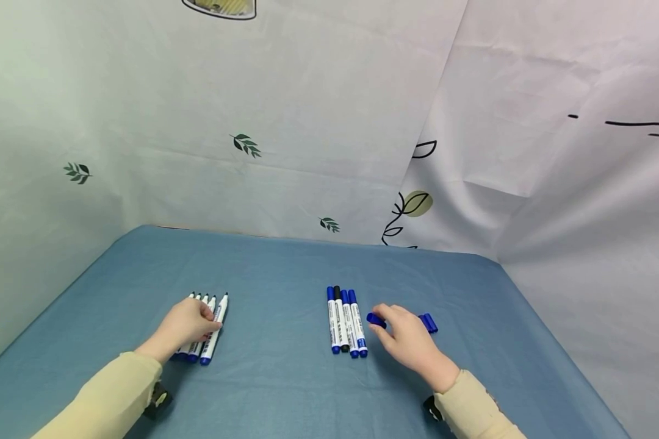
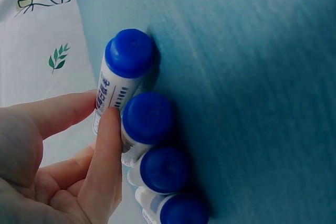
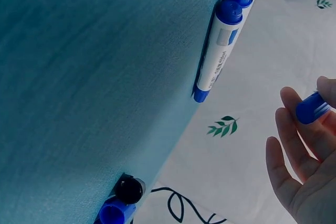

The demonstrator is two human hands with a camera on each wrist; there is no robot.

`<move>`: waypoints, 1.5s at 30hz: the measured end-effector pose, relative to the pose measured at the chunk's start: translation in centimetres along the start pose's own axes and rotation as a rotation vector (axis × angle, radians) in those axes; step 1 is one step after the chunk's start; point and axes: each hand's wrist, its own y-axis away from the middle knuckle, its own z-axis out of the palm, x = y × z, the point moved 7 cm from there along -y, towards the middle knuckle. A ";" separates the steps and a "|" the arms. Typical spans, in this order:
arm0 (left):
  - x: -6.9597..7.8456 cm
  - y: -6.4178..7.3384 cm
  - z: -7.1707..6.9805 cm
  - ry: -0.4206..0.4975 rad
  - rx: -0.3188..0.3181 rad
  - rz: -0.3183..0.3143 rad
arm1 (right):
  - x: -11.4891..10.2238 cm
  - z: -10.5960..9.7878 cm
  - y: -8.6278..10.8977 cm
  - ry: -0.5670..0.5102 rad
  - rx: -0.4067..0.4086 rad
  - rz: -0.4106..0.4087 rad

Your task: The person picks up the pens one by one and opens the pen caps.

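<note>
My left hand (image 1: 183, 323) pinches an uncapped white marker (image 1: 218, 317) between thumb and finger at the right end of a row. Its blue end (image 2: 129, 53) faces the camera in the left wrist view. Beside it lie several more uncapped markers (image 2: 147, 119), dark tips pointing away, partly hidden by the hand. My right hand (image 1: 409, 341) holds a blue marker cap (image 1: 376, 319) between thumb and fingers, above the cloth. The same cap (image 3: 312, 108) shows in the right wrist view.
Several capped markers (image 1: 346, 323), one with a black cap, lie side by side mid-table, left of my right hand. Loose blue caps (image 1: 429, 323) and a black cap (image 3: 129, 189) lie to its right. Blue cloth (image 1: 274, 378) covers the table; a patterned white curtain (image 1: 307, 91) hangs behind.
</note>
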 end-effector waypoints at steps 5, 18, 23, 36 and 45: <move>0.1 -0.1 0.1 -0.001 0.010 0.009 | -0.1 -0.1 0.0 -0.001 0.000 -0.004; 0.2 0.1 0.2 0.018 0.017 0.025 | -0.1 0.0 0.0 -0.003 -0.009 -0.005; 0.1 0.0 0.2 0.025 0.015 0.022 | -0.1 0.0 0.1 -0.006 -0.013 -0.004; -0.1 -0.1 -0.3 -0.005 0.022 0.035 | 0.0 0.1 0.2 0.003 -0.027 0.016; 0.0 -0.1 -0.3 -0.008 0.023 0.037 | 0.1 0.1 0.2 0.003 -0.022 0.004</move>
